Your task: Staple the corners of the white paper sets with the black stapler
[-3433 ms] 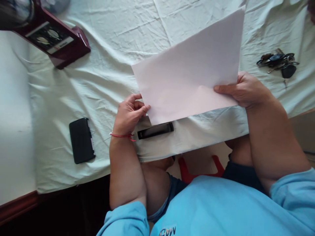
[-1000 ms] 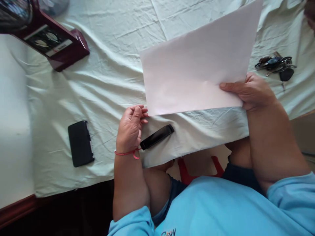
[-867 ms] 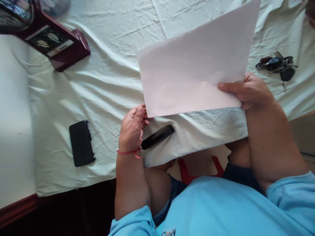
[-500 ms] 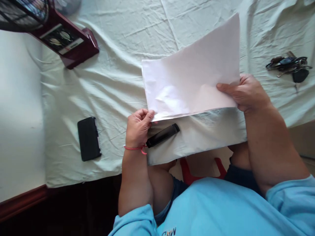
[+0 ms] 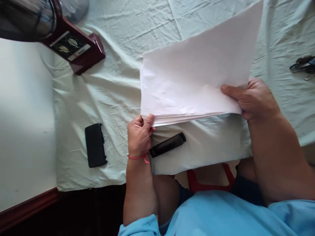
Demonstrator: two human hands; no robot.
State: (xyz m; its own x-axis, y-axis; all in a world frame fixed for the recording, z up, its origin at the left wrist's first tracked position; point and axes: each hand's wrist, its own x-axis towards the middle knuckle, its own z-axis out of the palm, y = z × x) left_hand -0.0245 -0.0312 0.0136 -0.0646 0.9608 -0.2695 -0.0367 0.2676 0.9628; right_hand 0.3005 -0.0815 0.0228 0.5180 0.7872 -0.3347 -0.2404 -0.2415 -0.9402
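Observation:
Several sheets of white paper (image 5: 192,78) are held between my two hands above the cloth-covered table. My left hand (image 5: 140,134) pinches the stack at its near left corner, thumb on top. On the right, my right hand (image 5: 257,98) grips the near right part, thumb on the upper face and fingers hidden beneath. Along the near edge the sheets are fanned slightly apart, and the right side is lifted and curved. A black stapler (image 5: 167,145) lies on the cloth just right of my left wrist, below the paper.
A black phone (image 5: 95,145) lies on the pale green tablecloth (image 5: 123,82) at left. Beyond it stands a dark red fan (image 5: 86,54) near the wall. A bunch of keys (image 5: 304,65) is at the right edge. A red stool (image 5: 209,182) shows below the table edge.
The paper's right side has moved up and right with my right hand. Its near edges are now spread into visible layers beside my left thumb. The whole view has shifted slightly.

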